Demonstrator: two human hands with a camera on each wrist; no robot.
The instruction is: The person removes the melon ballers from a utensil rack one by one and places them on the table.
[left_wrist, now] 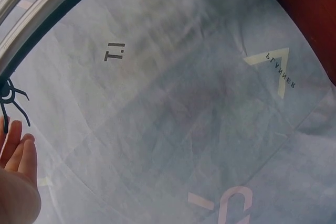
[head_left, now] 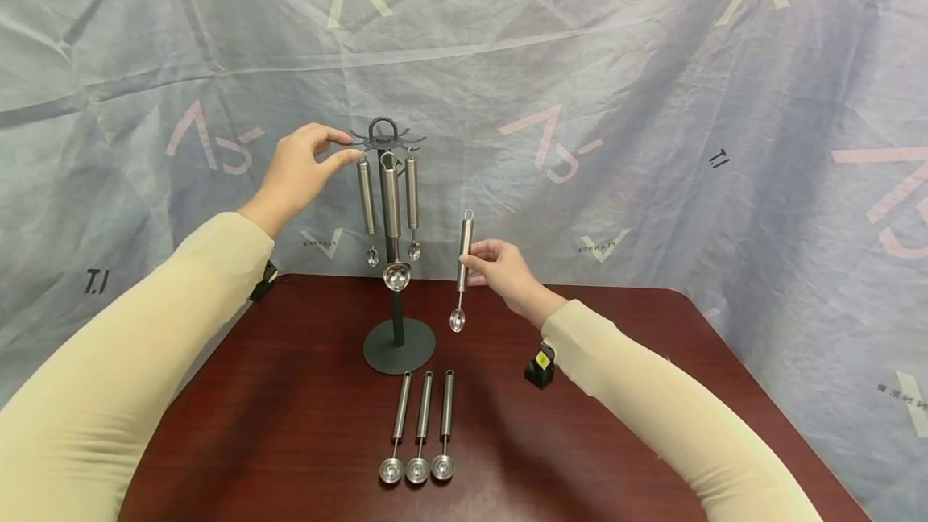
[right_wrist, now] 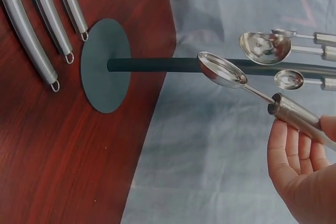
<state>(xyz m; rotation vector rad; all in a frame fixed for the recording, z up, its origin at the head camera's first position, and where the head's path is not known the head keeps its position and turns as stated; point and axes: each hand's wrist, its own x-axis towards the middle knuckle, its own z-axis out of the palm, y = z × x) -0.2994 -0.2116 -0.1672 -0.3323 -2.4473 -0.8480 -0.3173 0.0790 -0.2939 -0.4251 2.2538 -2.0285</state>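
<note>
In the head view, my left hand [head_left: 296,163] is at the top of a dark utensil rack [head_left: 397,304], its thumb and forefinger pinching a left hook end. Just beneath the thumb hangs a small metal spoon [head_left: 366,198]. A larger scoop [head_left: 392,208] and another small spoon [head_left: 412,204] hang from other hooks. To the rack's right, my right hand [head_left: 507,271] grips a measuring spoon [head_left: 464,264] by its steel handle, upright with the oval bowl down and the loop up. The right wrist view shows that spoon's bowl [right_wrist: 223,70] in front of the rack's post.
Three metal spoons with round bowls, a left one [head_left: 397,433], a middle one [head_left: 422,433] and a right one [head_left: 445,429], lie side by side before the rack's round base [head_left: 416,345]. Behind the dark red table [head_left: 580,409] hangs a grey printed cloth [head_left: 464,63].
</note>
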